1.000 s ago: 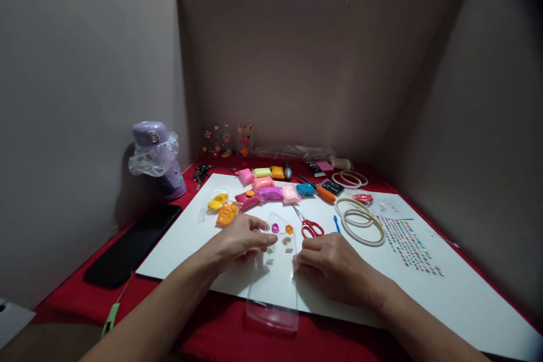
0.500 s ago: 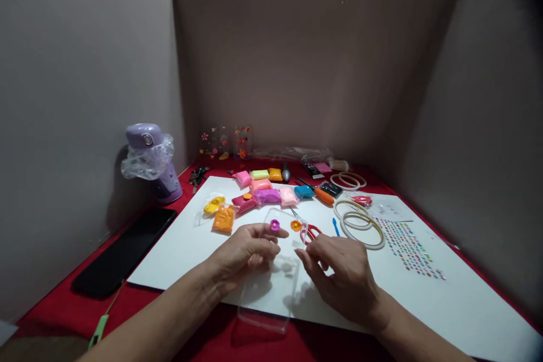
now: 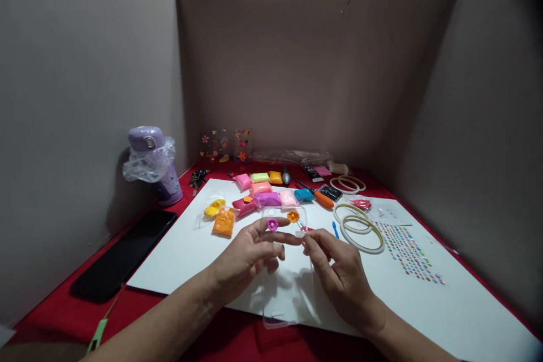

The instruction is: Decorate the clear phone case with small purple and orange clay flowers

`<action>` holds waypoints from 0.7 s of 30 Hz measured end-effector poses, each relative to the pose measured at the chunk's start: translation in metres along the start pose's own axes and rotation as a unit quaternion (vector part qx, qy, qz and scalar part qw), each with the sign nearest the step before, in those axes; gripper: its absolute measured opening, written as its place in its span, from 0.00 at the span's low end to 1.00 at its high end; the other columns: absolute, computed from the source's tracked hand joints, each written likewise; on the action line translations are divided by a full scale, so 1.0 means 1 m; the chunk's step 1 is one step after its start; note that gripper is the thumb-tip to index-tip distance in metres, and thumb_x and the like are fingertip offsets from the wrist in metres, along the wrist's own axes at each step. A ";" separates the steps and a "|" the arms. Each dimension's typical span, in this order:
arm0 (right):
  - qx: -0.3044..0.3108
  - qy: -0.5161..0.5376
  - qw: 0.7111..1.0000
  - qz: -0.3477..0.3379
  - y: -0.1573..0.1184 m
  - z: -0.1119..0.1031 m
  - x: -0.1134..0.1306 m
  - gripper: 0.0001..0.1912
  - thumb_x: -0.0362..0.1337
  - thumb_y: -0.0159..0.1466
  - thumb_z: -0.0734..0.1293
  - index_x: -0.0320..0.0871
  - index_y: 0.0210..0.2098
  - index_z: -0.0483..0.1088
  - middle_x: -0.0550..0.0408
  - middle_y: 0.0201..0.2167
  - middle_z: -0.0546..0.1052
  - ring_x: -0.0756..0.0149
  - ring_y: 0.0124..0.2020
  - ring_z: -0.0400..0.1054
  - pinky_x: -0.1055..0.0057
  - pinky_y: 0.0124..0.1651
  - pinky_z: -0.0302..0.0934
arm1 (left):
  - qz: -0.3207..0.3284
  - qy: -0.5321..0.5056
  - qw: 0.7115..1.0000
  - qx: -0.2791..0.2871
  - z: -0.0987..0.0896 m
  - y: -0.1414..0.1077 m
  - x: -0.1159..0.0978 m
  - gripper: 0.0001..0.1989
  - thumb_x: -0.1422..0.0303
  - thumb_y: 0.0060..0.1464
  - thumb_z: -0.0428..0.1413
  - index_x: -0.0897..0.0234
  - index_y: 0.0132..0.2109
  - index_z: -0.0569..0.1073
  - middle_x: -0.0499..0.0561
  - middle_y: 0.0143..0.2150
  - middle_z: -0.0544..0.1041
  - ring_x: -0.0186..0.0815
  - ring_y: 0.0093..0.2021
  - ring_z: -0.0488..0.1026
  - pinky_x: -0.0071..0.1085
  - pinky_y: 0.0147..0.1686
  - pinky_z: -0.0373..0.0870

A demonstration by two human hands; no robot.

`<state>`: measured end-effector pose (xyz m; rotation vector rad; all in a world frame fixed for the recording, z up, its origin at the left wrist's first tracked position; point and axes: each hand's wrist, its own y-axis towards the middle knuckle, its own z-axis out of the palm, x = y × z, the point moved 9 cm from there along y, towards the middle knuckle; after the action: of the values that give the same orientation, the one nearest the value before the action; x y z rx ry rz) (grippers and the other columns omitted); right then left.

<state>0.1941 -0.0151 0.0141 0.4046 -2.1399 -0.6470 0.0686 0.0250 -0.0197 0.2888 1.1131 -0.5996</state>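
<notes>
A clear phone case point(image 3: 282, 294) is held upright over the front edge of the white board. On its upper part sit a purple clay flower point(image 3: 272, 225) and an orange clay flower point(image 3: 293, 216). My left hand point(image 3: 254, 251) grips the case from the left, index and middle fingers stretched behind it and showing through, thumb on the near side. At the right edge, my right hand point(image 3: 337, 266) pinches the case with thumb and fingertips, beside a small whitish piece point(image 3: 300, 233). Red-handled scissors lie behind, mostly hidden by the case and hand.
Several bagged clay packs point(image 3: 268, 199) lie behind the hands. White rings point(image 3: 362, 232), a blue stick tool point(image 3: 335, 229), an orange-handled tool point(image 3: 323, 199) and a gem sticker sheet point(image 3: 409, 251) are to the right. Left are a black phone point(image 3: 125, 251) and a purple bottle point(image 3: 167, 184).
The case has swung more upright and its lower end has moved right. My right hand has moved slightly left and closed on its edge. The left fingers reach further behind it.
</notes>
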 end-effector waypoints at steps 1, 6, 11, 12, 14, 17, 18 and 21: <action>0.000 0.005 1.000 0.004 0.000 0.000 0.000 0.11 0.38 0.68 0.58 0.42 0.31 0.66 0.58 0.24 0.68 0.71 0.24 0.61 0.74 0.29 0.54 | 0.003 0.005 1.000 0.001 0.001 0.000 0.000 0.25 0.80 0.45 0.58 0.65 0.53 0.68 0.58 0.43 0.77 0.28 0.31 0.67 0.24 0.27 0.58; -0.004 0.026 0.999 0.043 0.000 0.002 -0.008 0.12 0.41 0.66 0.62 0.42 0.28 0.64 0.60 0.21 0.64 0.73 0.21 0.55 0.74 0.25 0.51 | 0.022 0.031 0.999 0.008 0.003 0.001 -0.001 0.27 0.78 0.44 0.60 0.64 0.54 0.70 0.57 0.43 0.77 0.30 0.32 0.68 0.25 0.26 0.59; -0.001 0.064 0.994 0.086 -0.001 0.005 -0.017 0.14 0.42 0.64 0.63 0.42 0.25 0.63 0.61 0.20 0.63 0.73 0.21 0.55 0.74 0.24 0.50 | 0.030 0.033 0.999 0.021 0.006 0.000 -0.001 0.27 0.78 0.43 0.61 0.64 0.53 0.71 0.56 0.43 0.77 0.30 0.32 0.68 0.24 0.25 0.59; 0.005 0.081 0.992 0.092 -0.002 0.007 -0.018 0.14 0.42 0.65 0.63 0.42 0.26 0.63 0.60 0.21 0.64 0.73 0.21 0.55 0.74 0.24 0.50 | 0.027 0.028 0.999 0.022 0.006 0.000 -0.001 0.27 0.78 0.43 0.61 0.63 0.53 0.72 0.56 0.43 0.77 0.30 0.32 0.68 0.24 0.24 0.59; 0.016 0.122 0.987 0.102 -0.002 0.009 -0.019 0.14 0.43 0.65 0.63 0.42 0.26 0.64 0.59 0.22 0.65 0.72 0.23 0.57 0.75 0.26 0.52 | 0.016 0.015 0.999 0.024 0.006 0.000 0.001 0.27 0.79 0.42 0.61 0.63 0.52 0.72 0.56 0.43 0.77 0.29 0.31 0.68 0.24 0.24 0.59; 0.028 0.177 0.977 0.118 -0.002 0.011 -0.022 0.14 0.42 0.64 0.63 0.42 0.26 0.64 0.59 0.22 0.65 0.72 0.23 0.57 0.75 0.26 0.53 | -0.005 -0.005 1.000 0.025 0.006 -0.001 0.004 0.27 0.80 0.42 0.60 0.64 0.52 0.72 0.57 0.44 0.77 0.30 0.31 0.69 0.23 0.24 0.59; 0.033 0.189 0.974 0.123 -0.002 0.012 -0.023 0.14 0.42 0.64 0.63 0.42 0.26 0.65 0.59 0.22 0.65 0.72 0.23 0.57 0.75 0.26 0.53 | -0.011 -0.009 1.000 0.026 0.006 -0.001 0.005 0.26 0.80 0.42 0.60 0.64 0.52 0.72 0.57 0.44 0.77 0.30 0.31 0.70 0.23 0.24 0.59; 0.047 0.209 0.968 0.130 -0.002 0.014 -0.025 0.13 0.42 0.64 0.63 0.42 0.26 0.65 0.59 0.24 0.67 0.73 0.22 0.57 0.75 0.25 0.54 | -0.023 -0.017 0.999 0.021 0.005 0.000 0.007 0.27 0.80 0.41 0.60 0.64 0.51 0.72 0.58 0.44 0.77 0.30 0.31 0.70 0.23 0.24 0.59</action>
<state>0.1976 0.0005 -0.0104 0.2741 -1.7804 -0.2806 0.0747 0.0200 -0.0238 0.2884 1.0779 -0.6676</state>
